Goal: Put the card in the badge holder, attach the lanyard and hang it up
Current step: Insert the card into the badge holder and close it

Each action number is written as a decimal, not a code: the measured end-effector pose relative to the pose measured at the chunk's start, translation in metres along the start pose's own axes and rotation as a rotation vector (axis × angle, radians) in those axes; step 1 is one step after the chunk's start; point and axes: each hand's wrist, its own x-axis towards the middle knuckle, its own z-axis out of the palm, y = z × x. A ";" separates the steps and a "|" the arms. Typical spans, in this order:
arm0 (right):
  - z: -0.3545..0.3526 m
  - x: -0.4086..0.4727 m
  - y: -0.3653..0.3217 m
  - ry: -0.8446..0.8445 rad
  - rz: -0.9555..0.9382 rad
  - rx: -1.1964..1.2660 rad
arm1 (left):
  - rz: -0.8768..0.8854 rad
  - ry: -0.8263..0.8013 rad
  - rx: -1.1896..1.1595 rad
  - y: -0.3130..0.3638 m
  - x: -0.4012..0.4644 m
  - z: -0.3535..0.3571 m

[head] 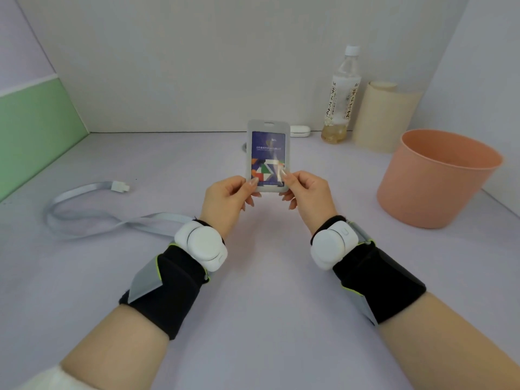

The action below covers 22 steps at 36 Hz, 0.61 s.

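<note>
- The pale grey, translucent plastic badge holder [268, 156] is held upright in the air above the surface, facing the camera. The dark blue printed card [268, 153] with its red, green and white shapes looks to be inside already, filling the window.
- The left hand [228, 201] pinches the holder's lower left corner with thumb and fingertips, and the right hand [308, 197] pinches the lower right corner the same way. Both hands are curled round the bottom edge, neither one is free.
- My guess is this is the seating step, so I'd check the card sits square and fully down before letting go with either hand. The thumbs look like they're partly on the clear window, and keeping them on the frame would avoid smudges.
- Next comes the oval slot at the top of the holder. Keep one hand on the holder and send the other for the clip.
- The light blue-grey fabric lanyard [92, 212] lies looped on the surface well to the left, its white plastic clip [120, 187] pointing right, and part of the strap is hidden behind the left wrist.
- The pale lilac surface [267, 305] also carries a salmon-pink plastic bucket [433, 181] on the right.
- At the back stand a clear drink bottle [342, 99] with a white cap, a cream roll [382, 116] just beside it, and a small white case [300, 131] by the wall.
- The walls are plain white with a green panel on the left. I can't spot a hook to hang it from.
</note>
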 end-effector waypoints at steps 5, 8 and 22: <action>0.003 -0.004 -0.003 -0.019 0.013 -0.045 | 0.208 0.064 0.224 0.001 -0.004 0.001; 0.005 -0.010 -0.012 -0.073 0.022 0.003 | 0.369 0.095 0.401 -0.002 -0.003 0.003; 0.010 -0.013 -0.019 -0.326 0.317 0.578 | 0.773 -0.018 0.743 0.006 -0.005 0.010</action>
